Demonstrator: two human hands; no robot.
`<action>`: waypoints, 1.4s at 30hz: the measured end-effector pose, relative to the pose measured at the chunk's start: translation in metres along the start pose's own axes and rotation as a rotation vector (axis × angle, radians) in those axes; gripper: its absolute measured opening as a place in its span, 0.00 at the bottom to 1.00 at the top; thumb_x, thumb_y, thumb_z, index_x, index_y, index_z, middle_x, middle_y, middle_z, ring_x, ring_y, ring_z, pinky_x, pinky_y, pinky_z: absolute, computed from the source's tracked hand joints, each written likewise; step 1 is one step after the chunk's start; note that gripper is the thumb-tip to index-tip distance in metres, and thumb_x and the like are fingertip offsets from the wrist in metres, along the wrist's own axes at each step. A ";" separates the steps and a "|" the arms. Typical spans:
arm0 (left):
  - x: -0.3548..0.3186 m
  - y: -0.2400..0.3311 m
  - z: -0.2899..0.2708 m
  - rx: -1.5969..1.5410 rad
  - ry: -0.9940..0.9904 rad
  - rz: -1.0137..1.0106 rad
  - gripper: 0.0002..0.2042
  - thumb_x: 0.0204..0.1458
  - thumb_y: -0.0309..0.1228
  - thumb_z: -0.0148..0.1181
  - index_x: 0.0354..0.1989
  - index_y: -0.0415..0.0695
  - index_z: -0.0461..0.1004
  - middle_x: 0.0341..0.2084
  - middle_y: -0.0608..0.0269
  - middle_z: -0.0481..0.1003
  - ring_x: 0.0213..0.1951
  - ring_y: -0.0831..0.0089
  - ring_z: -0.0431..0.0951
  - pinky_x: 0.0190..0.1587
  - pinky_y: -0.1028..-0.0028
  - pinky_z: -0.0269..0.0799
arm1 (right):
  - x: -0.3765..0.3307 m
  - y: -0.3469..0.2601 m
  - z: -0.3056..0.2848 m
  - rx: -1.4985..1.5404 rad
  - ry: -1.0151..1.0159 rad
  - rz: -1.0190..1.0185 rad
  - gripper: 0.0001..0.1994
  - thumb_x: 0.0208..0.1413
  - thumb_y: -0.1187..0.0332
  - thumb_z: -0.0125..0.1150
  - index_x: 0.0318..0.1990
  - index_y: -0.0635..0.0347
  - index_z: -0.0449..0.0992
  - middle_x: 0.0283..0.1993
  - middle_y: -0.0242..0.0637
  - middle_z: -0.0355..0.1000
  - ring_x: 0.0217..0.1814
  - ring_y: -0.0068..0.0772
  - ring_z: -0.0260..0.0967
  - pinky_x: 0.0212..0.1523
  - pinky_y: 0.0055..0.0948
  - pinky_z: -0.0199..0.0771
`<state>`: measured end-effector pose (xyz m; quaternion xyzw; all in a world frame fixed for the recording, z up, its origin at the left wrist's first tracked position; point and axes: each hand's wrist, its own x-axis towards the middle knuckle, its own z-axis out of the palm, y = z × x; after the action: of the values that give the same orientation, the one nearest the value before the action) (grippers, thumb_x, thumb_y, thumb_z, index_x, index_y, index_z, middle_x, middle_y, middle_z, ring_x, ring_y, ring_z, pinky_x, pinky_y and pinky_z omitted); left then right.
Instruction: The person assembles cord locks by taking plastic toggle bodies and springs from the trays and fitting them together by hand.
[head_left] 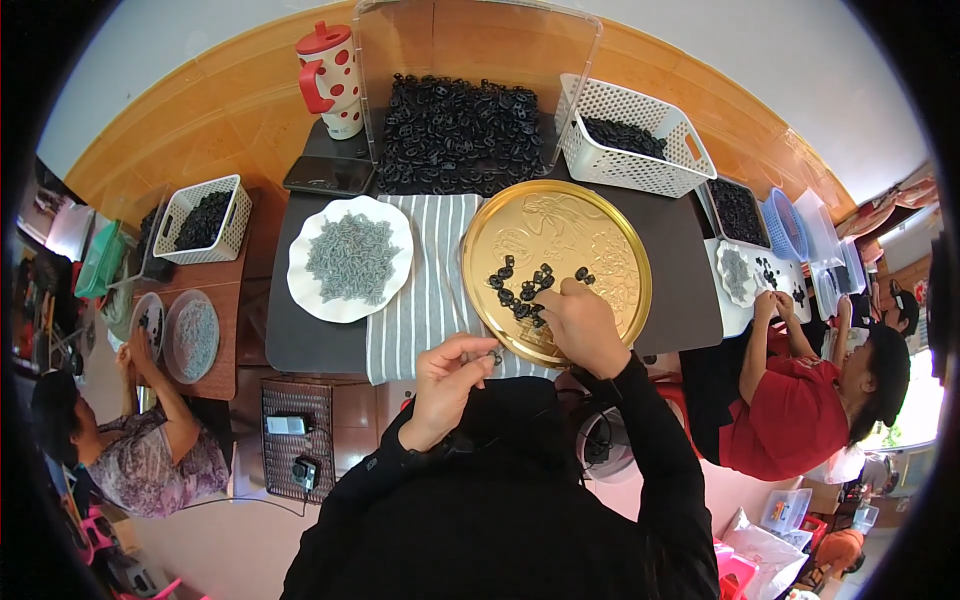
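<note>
My left hand [447, 385] is closed in a pinch over the striped cloth's front edge, near the tray rim. Between its thumb and forefinger sits a small dark piece [497, 358], too small to make out fully. Over the round gold tray [610, 240], my right hand [582, 325] reaches down with its fingers drawn together among small black looped plastic pieces [507, 296]. Its fingertips are partly hidden, so what they pinch cannot be seen. A white scalloped plate [300, 285] to the left holds a heap of grey screw-like parts [352, 258].
Behind stand a clear bin of black pieces [460, 130], a white basket [640, 172], a phone [328, 175] and a red-lidded tumbler [338, 90]. A striped cloth [430, 270] lies under the plate's edge. Co-workers sit left [165, 450] and right [810, 410] at their own tables.
</note>
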<state>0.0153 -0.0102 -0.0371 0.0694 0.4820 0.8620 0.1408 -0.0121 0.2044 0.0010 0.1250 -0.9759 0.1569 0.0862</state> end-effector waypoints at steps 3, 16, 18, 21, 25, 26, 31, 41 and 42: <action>-0.001 0.000 -0.002 0.013 -0.001 -0.013 0.10 0.50 0.15 0.55 0.40 0.35 0.77 0.28 0.65 0.73 0.27 0.80 0.72 0.27 0.83 0.66 | 0.005 -0.002 0.000 -0.007 -0.034 -0.021 0.04 0.45 0.73 0.58 0.31 0.61 0.73 0.26 0.47 0.65 0.30 0.51 0.68 0.31 0.42 0.69; 0.000 -0.003 0.001 0.003 0.003 -0.040 0.09 0.50 0.15 0.56 0.39 0.34 0.77 0.27 0.64 0.73 0.27 0.81 0.72 0.26 0.83 0.66 | -0.016 0.002 0.003 -0.009 0.135 -0.033 0.03 0.44 0.77 0.55 0.25 0.66 0.68 0.26 0.48 0.64 0.29 0.54 0.65 0.30 0.43 0.66; 0.000 -0.003 0.001 0.004 0.001 -0.035 0.09 0.50 0.15 0.56 0.39 0.34 0.77 0.27 0.64 0.74 0.27 0.81 0.72 0.26 0.83 0.66 | -0.019 0.005 0.002 -0.011 0.133 -0.101 0.02 0.44 0.78 0.54 0.24 0.66 0.68 0.26 0.47 0.63 0.29 0.53 0.65 0.30 0.43 0.66; 0.000 -0.001 0.000 0.008 -0.006 -0.031 0.10 0.49 0.15 0.56 0.40 0.35 0.77 0.30 0.65 0.74 0.27 0.83 0.71 0.26 0.84 0.66 | -0.026 0.021 -0.002 0.154 0.128 -0.006 0.01 0.45 0.79 0.54 0.25 0.65 0.71 0.27 0.47 0.64 0.29 0.52 0.65 0.30 0.42 0.66; -0.001 -0.001 0.000 0.012 0.000 -0.040 0.10 0.49 0.15 0.56 0.40 0.35 0.77 0.29 0.65 0.73 0.26 0.83 0.70 0.26 0.84 0.66 | -0.029 0.025 -0.011 0.161 0.200 0.172 0.02 0.47 0.77 0.56 0.27 0.64 0.74 0.27 0.47 0.65 0.31 0.52 0.67 0.31 0.41 0.67; -0.001 -0.002 0.000 0.020 0.007 -0.037 0.10 0.49 0.14 0.56 0.40 0.35 0.77 0.29 0.65 0.73 0.26 0.83 0.70 0.26 0.84 0.66 | -0.028 0.021 -0.009 0.163 0.193 0.159 0.03 0.47 0.76 0.56 0.26 0.65 0.73 0.27 0.47 0.65 0.30 0.52 0.67 0.31 0.42 0.68; -0.001 -0.003 0.002 0.017 -0.011 -0.031 0.10 0.49 0.14 0.56 0.40 0.35 0.77 0.30 0.65 0.73 0.26 0.83 0.71 0.26 0.84 0.65 | -0.026 0.014 -0.002 0.114 0.151 0.204 0.03 0.46 0.73 0.60 0.28 0.64 0.75 0.28 0.48 0.65 0.31 0.52 0.68 0.32 0.41 0.68; -0.003 -0.002 0.005 0.002 -0.015 -0.028 0.09 0.49 0.15 0.56 0.39 0.34 0.77 0.28 0.64 0.74 0.27 0.81 0.72 0.26 0.83 0.66 | -0.031 0.000 -0.005 0.375 0.121 0.181 0.06 0.47 0.76 0.61 0.32 0.68 0.72 0.27 0.41 0.69 0.31 0.34 0.71 0.32 0.30 0.70; -0.003 -0.002 0.005 0.004 -0.009 -0.028 0.09 0.49 0.15 0.56 0.39 0.34 0.77 0.28 0.64 0.74 0.27 0.81 0.72 0.26 0.83 0.66 | -0.034 -0.007 -0.009 0.734 0.072 0.306 0.04 0.49 0.78 0.59 0.32 0.68 0.72 0.28 0.38 0.71 0.31 0.26 0.71 0.32 0.24 0.70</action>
<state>0.0198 -0.0063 -0.0357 0.0669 0.4842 0.8586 0.1548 0.0235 0.2085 0.0038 -0.0049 -0.8586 0.5106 0.0458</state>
